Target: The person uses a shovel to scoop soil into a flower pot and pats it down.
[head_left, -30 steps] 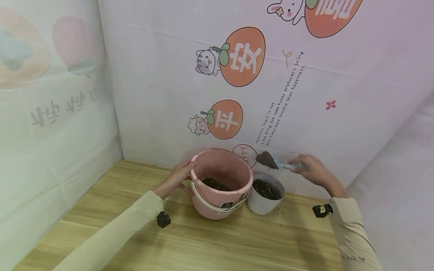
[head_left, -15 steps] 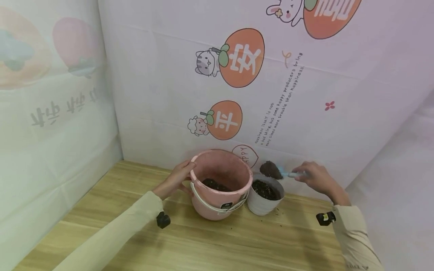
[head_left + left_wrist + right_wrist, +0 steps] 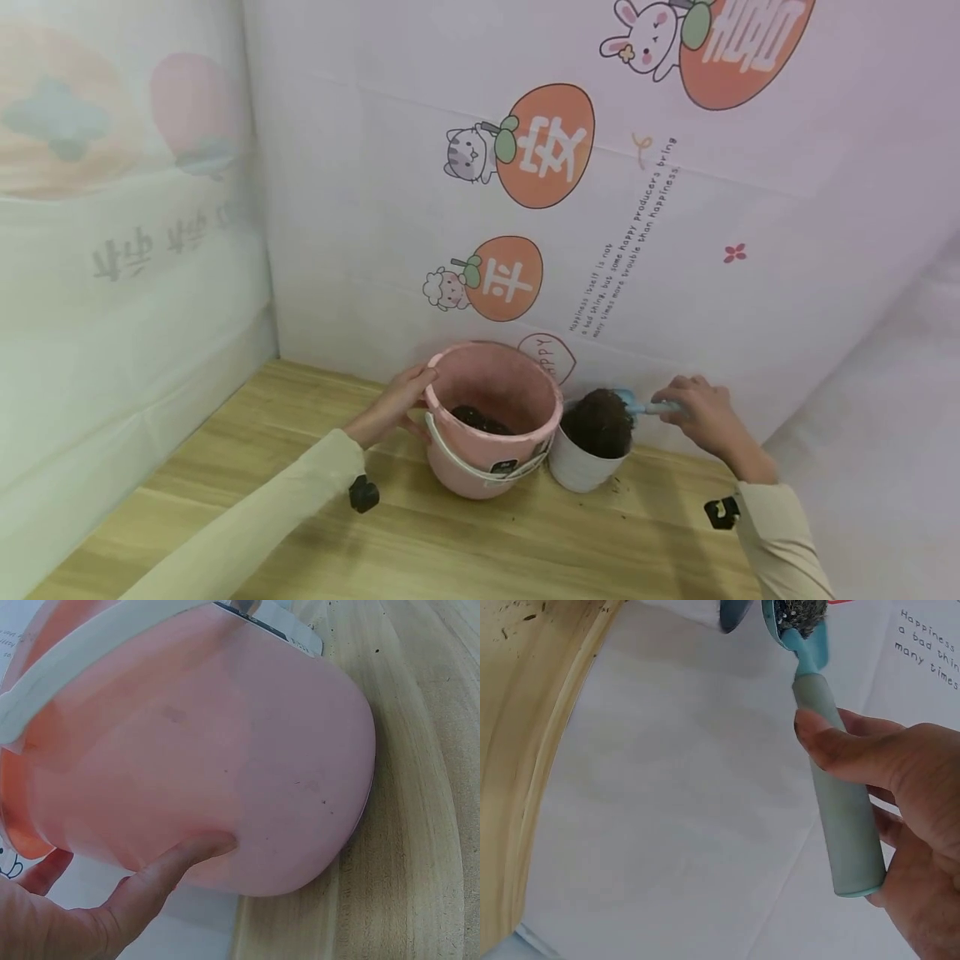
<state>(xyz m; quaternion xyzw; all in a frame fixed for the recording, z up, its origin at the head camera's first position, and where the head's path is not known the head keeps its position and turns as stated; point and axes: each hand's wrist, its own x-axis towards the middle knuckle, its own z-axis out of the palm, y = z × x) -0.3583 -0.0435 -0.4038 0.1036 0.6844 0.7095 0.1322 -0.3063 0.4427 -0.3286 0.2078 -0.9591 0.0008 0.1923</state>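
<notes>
My left hand (image 3: 393,407) holds the pink bucket (image 3: 453,468) at its left rim. In the left wrist view the thumb (image 3: 176,864) presses the bucket's side, other fingers partly hidden. Dark soil (image 3: 480,419) lies in the bucket's bottom. My right hand (image 3: 701,417) grips the pale green handle of a blue hand trowel (image 3: 840,802), its thumb along the handle. A heap of soil (image 3: 598,421) on the trowel is tipped over the mouth of the white pot (image 3: 579,468), hiding most of its inside. The pot stands upright, close against the bucket's right side.
Both containers stand on a wooden table (image 3: 435,550) near its back edge. A white printed cloth wall (image 3: 360,208) rises right behind them, with more cloth at left and right. Soil crumbs (image 3: 617,483) lie beside the pot. The bucket's white handle (image 3: 487,477) hangs down in front.
My right hand has brought the loaded trowel down from above the pot to its mouth, tilting the soil toward it. My left hand stays on the bucket. The head view has shifted slightly.
</notes>
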